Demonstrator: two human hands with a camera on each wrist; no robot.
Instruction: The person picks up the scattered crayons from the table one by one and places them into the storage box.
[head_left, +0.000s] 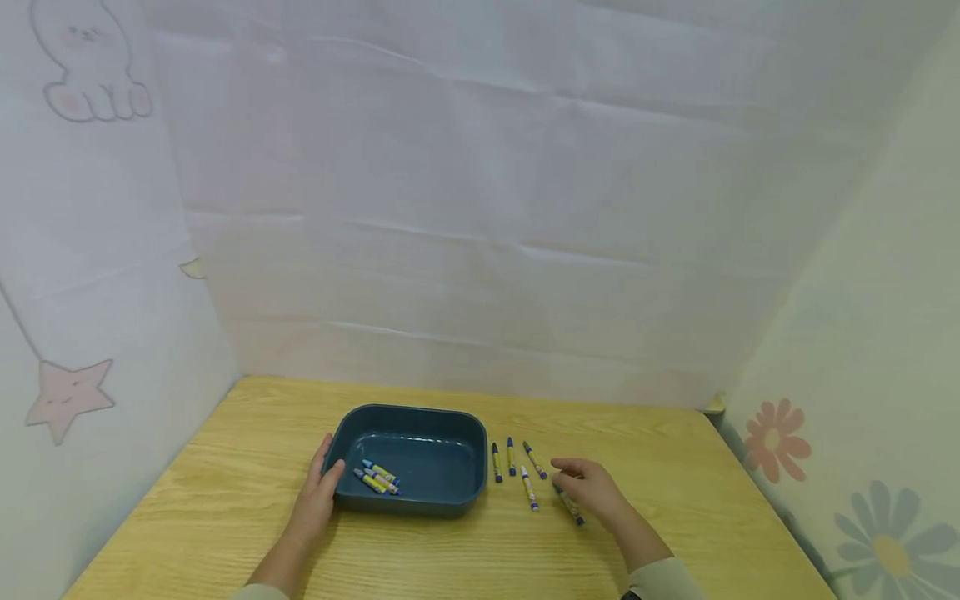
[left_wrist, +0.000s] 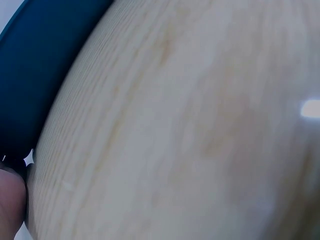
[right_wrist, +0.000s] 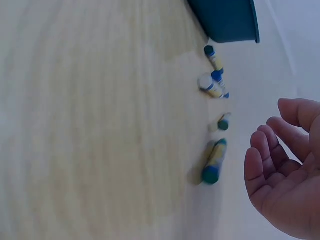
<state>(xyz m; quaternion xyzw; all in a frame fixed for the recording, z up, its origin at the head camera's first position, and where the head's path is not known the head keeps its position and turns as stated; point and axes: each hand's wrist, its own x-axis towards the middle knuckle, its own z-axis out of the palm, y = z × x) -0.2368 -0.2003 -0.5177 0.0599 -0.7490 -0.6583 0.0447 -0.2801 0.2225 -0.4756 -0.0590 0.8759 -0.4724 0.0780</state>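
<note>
Pale beige sleeves (head_left: 666,578), small dark object (head_left: 631,595) at the right one

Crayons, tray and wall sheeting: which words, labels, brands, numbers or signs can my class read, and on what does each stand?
No text can be read in any view.
Crayons in the tray: wrapper marks too small to read.
Loose crayons on the table: too small or blurred to read.
Tray: none visible.
Wall sheeting: pictures, including a pink star and red flower.

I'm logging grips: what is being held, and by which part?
The left hand holds the tray by its left end, thumb at the rim. The right hand holds nothing; a crayon lies near it.
</note>
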